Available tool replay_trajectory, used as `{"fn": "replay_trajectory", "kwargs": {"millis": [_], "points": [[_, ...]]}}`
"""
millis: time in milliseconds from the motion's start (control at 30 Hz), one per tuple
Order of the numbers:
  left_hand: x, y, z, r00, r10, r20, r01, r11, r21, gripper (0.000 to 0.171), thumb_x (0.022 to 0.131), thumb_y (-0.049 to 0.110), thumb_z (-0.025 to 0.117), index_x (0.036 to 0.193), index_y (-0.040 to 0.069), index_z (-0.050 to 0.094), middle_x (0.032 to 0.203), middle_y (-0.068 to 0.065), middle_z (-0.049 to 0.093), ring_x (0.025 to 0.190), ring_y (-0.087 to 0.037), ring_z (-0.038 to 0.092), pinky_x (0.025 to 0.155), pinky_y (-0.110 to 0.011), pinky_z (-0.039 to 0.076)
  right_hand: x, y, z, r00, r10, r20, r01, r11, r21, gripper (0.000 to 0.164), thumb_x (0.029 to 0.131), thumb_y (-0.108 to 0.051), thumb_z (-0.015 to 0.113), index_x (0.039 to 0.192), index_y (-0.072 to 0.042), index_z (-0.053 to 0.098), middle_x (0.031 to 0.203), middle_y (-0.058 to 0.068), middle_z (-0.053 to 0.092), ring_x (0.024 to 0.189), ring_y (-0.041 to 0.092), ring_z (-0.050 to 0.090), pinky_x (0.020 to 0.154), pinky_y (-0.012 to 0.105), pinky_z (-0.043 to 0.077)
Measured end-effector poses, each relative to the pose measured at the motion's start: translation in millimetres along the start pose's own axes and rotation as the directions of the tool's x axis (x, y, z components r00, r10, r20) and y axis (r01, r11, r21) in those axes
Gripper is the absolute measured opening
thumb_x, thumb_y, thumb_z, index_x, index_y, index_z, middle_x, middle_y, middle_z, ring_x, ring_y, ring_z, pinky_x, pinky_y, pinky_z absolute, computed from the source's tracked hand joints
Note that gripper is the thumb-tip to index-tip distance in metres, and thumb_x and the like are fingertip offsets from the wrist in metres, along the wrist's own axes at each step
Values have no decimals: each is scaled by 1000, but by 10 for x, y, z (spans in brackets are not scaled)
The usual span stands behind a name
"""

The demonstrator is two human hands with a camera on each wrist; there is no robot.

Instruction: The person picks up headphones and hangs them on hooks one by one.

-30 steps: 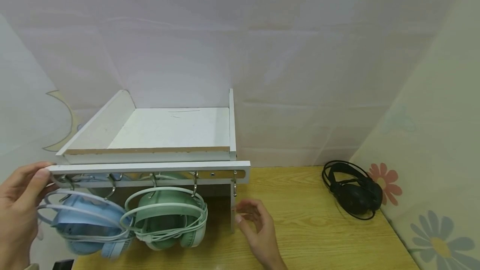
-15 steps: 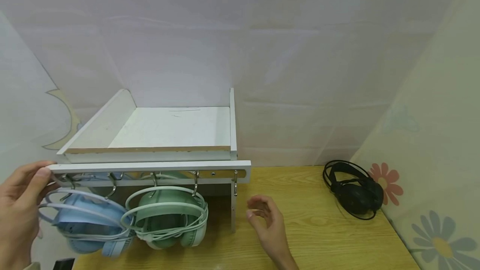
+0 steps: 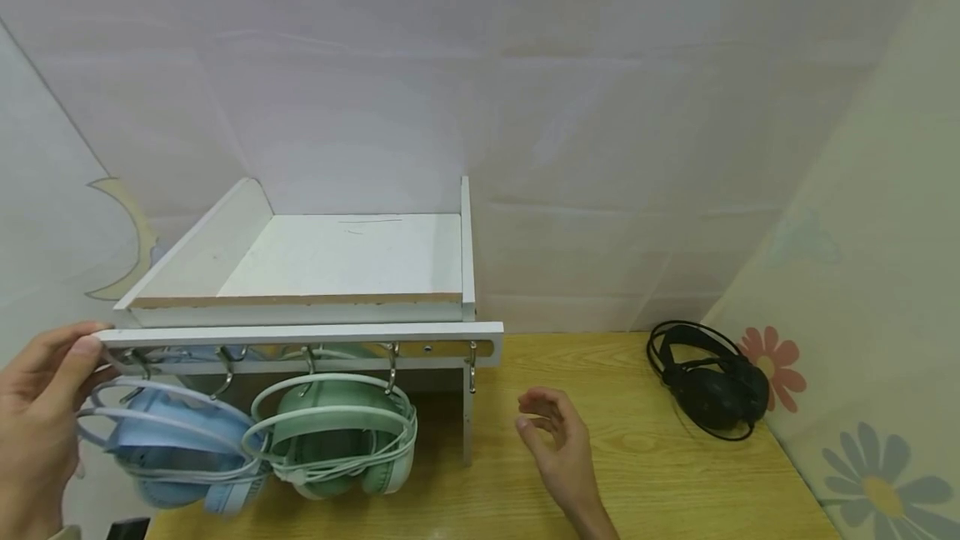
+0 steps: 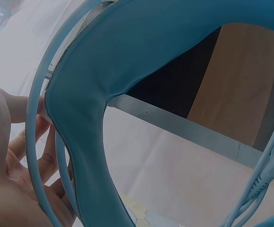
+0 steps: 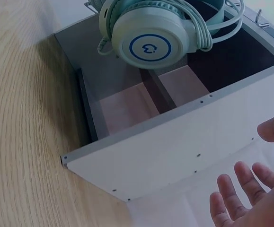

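At the left end of the white hook rail (image 3: 315, 330), my left hand (image 3: 45, 407) pinches the bar, thumb in front. Blue headphones (image 3: 180, 440) hang from the rail's hooks beside that hand; their band fills much of the left wrist view. Green headphones (image 3: 341, 432) with a coiled cable hang to their right. In the right wrist view a pale round ear cup of the green pair shows. My right hand (image 3: 558, 457) hovers over the table right of the shelf, fingers loosely bent and holding nothing. Black headphones (image 3: 716, 390) lie farther right on the table.
Behind the rail stands a white shelf unit (image 3: 345, 257) with raised sides on a wood-grain table (image 3: 637, 473). Pale cloth (image 3: 637, 148) covers the walls around. A small dark object (image 3: 127, 530) shows at the lower left edge.
My right hand has moved right, away from the shelf's side panel and toward the black headphones. The left hand stays at the rail's end, and both hanging headphones keep their places.
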State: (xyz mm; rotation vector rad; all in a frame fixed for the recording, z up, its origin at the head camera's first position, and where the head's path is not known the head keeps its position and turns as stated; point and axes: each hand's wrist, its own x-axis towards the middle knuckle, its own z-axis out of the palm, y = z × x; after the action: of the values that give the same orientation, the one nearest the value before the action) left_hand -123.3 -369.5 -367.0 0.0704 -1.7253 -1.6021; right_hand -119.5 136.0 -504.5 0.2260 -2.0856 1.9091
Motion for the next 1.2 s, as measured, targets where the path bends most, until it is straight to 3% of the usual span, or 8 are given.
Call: {"fn": "replay_trajectory", "kwargs": {"millis": [367,567,933,1200], "points": [[0,3,6,1000,-7,-2,7,1000,-29,23,105,-7,58,124,-15,68,99,0,78,85,-5,74,77,-7,58,44,17,-162,999,-4,-38,2,999,-49,31,99,2,73,127,2,60,121,11,68,110,15,68,90,23,61],[-11,21,26,1000,-17,-4,17,995,-96,22,105,-8,58,123,-18,67,97,-2,77,83,-6,72,75,-8,58,67,43,-217,998,3,-61,-8,997,-72,30,100,1,72,127,4,60,120,10,68,110,16,69,90,23,61],[-19,31,30,999,-31,-15,30,998,-60,22,105,-7,59,123,-14,69,100,-1,78,84,-5,73,77,-7,58,131,131,-368,993,9,-115,-22,994,-107,33,99,3,72,129,10,59,120,9,68,109,9,68,89,20,60],[-26,38,28,999,-32,-11,31,995,-93,22,105,-8,59,123,-14,69,102,-2,78,85,-7,73,77,-8,59,180,238,-470,991,0,-135,-22,988,-155,30,99,1,73,127,0,62,119,8,69,109,12,68,88,19,59]]}}
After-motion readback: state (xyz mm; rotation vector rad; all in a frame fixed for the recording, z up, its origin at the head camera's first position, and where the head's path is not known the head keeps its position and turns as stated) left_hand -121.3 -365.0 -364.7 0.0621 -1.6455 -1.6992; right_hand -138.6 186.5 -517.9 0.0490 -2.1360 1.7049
